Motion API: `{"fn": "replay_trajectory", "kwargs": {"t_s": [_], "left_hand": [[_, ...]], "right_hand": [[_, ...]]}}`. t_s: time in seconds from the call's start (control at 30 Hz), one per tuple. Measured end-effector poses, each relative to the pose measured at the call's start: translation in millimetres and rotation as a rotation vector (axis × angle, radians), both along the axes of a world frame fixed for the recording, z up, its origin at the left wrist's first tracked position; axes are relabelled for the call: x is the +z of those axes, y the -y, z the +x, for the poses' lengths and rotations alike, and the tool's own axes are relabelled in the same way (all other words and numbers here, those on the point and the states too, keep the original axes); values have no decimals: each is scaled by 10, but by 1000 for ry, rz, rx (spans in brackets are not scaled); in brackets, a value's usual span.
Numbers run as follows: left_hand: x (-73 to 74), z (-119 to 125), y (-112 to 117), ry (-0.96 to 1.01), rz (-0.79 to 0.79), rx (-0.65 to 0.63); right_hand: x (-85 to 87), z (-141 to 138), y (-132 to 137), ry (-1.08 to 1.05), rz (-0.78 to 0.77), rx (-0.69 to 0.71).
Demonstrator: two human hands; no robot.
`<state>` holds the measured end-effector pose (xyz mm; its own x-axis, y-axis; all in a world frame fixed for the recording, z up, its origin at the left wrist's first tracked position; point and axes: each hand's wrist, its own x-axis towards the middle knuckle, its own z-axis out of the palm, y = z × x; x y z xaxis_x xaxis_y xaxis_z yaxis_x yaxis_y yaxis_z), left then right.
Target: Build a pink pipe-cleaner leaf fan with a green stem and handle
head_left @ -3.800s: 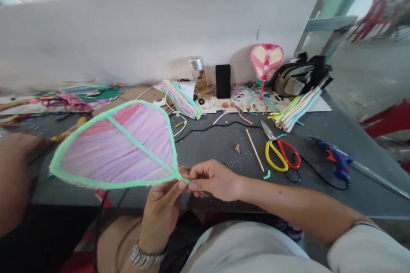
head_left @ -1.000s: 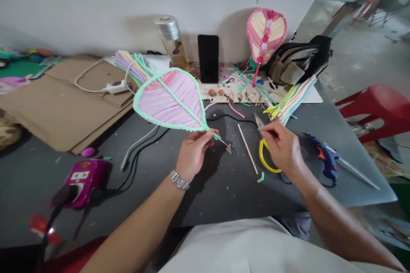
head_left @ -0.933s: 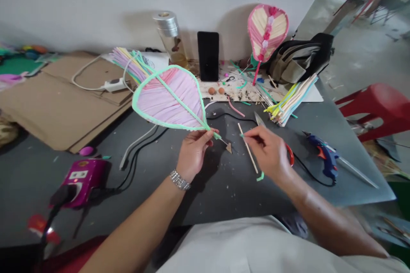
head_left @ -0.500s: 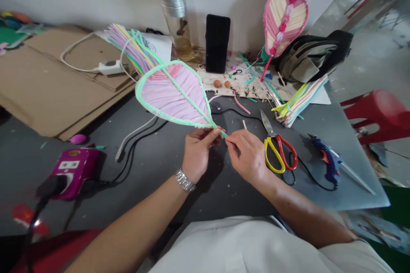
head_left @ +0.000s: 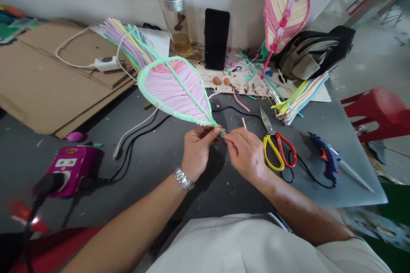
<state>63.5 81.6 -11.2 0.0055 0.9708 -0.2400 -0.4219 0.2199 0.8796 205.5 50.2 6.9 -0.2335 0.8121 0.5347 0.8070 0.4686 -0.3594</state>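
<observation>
While the left hand pinches a mint-green stem between thumb and fingers, the right hand closes on its tip (both grips narrow), and a leaf-shaped frame of pink-lilac strips rises over the grey tabletop, near red-and-yellow scissors.

Two hands, two pipe-cleaner leaves, one pair of scissors, one glue gun, one phone, one bottle

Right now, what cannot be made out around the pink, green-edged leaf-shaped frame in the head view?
Head view:
The pink, green-edged leaf-shaped frame's narrow tip: hidden by left hand and right hand.
Magenta plastic box's markings: too small.
Red object, lower left: blurred, cut by the edge.
</observation>
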Motion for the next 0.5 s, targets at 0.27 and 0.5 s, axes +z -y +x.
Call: {"fn": "replay_trajectory", "kwargs": {"t_s": [0.27,0.5], "left_hand": [[11,14,4,-13,-4,8],[26,-17,8,-95,38,-9]], "right_hand": [[-1,-8,-12,-324,-191,-24],[-44,-19,-27,-476,-387,-102]]}}
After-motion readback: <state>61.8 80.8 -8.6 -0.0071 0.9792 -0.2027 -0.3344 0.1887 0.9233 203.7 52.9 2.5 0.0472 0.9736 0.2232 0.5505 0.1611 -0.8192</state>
